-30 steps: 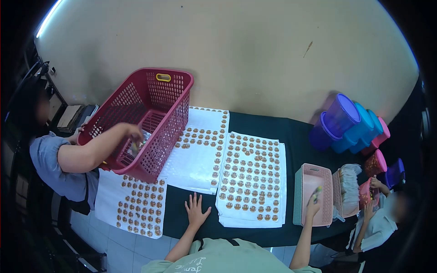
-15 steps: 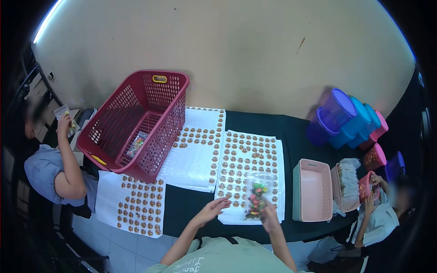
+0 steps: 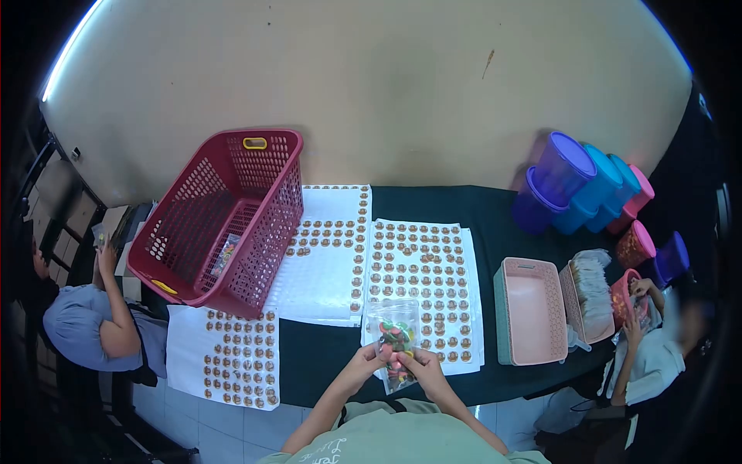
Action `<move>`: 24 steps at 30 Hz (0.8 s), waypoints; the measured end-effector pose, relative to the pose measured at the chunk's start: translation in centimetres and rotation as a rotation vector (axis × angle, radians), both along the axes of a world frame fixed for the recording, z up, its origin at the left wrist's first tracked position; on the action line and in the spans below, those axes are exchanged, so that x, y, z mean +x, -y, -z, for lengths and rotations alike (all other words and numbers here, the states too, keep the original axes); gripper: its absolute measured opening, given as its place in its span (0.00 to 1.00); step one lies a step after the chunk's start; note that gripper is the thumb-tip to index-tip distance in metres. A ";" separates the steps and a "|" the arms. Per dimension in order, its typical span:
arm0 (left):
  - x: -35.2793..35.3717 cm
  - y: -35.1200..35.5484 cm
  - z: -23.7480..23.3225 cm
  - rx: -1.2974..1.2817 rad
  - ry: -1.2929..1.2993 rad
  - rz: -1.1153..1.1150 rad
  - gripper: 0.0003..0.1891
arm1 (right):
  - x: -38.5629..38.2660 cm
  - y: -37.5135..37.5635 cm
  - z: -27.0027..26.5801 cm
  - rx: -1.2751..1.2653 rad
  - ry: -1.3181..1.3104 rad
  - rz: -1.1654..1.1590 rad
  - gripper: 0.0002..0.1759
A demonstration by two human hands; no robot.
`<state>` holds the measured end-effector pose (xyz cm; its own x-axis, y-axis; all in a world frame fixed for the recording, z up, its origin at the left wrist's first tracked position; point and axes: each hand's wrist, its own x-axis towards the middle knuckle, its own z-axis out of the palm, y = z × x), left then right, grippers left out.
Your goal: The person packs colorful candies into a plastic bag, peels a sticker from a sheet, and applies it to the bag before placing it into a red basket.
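A clear plastic bag (image 3: 396, 331) of small colourful pieces, green, pink, red and yellow, is held upright in front of my body. My left hand (image 3: 362, 368) grips its left side, fingers closed on the plastic. On the other side my right hand (image 3: 427, 371) pinches it, thumb and fingers meeting near the middle. The bag's upper part stands above my fingers, in front of a sheet of round brown stickers (image 3: 456, 301) on the table. What the pieces are, I cannot make out for certain.
A maroon laundry basket (image 3: 224, 282) with a similar bag inside stands to the left. More sticker sheets (image 3: 239, 363) lie around it. Pink trays (image 3: 533, 309), stacked bags (image 3: 593, 298) and coloured tubs (image 3: 568, 166) are at the right. One person works at each side.
The bag has moved left and toward my body. My left hand, apart from it before with fingers spread, now grips it together with the right.
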<state>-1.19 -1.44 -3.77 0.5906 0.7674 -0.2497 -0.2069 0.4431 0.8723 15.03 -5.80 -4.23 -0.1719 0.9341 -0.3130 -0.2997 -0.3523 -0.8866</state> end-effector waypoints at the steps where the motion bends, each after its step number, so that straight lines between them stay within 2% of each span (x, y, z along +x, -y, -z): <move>1: 0.4 0.3 -1.0 -0.024 -0.007 -0.024 0.14 | -0.3 0.1 0.4 0.001 0.003 0.039 0.14; 6: 0.5 0.5 0.2 -0.187 0.001 -0.080 0.13 | -0.9 0.1 0.9 0.069 0.067 0.061 0.15; 8: 0.0 0.1 0.6 -0.120 -0.048 -0.090 0.12 | -0.4 0.0 -0.3 0.062 -0.002 -0.032 0.16; 9: -0.2 0.1 0.4 -0.114 -0.020 -0.127 0.11 | 0.4 -0.1 1.4 0.065 0.134 -0.093 0.17; 12: -1.3 -0.5 0.8 -0.008 -0.027 -0.276 0.08 | 2.5 -0.9 1.6 0.024 0.188 -0.003 0.17; 14: -2.3 -0.8 -0.3 -0.020 -0.001 -0.359 0.08 | 5.1 -0.8 6.4 0.086 0.391 0.147 0.15; 16: -3.4 -1.0 -0.5 -0.018 -0.025 -0.434 0.08 | 8.0 0.0 11.3 0.064 0.734 0.259 0.16; 17: -3.9 -1.0 -0.8 -0.032 -0.018 -0.475 0.09 | 8.9 0.5 12.8 0.061 0.735 0.263 0.16; 19: -4.5 -1.0 -1.3 -0.037 0.030 -0.530 0.08 | 9.8 1.6 15.3 0.053 1.217 0.229 0.19; 24: -4.7 -0.7 -2.1 -0.021 -0.001 -0.584 0.08 | 7.2 3.3 17.7 0.162 1.323 0.340 0.20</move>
<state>-5.86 -0.73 -1.68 0.0704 0.9607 -0.2687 -0.4212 0.2728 0.8650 22.19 -9.06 -21.89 0.4083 0.9113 0.0527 0.7429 -0.2982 -0.5993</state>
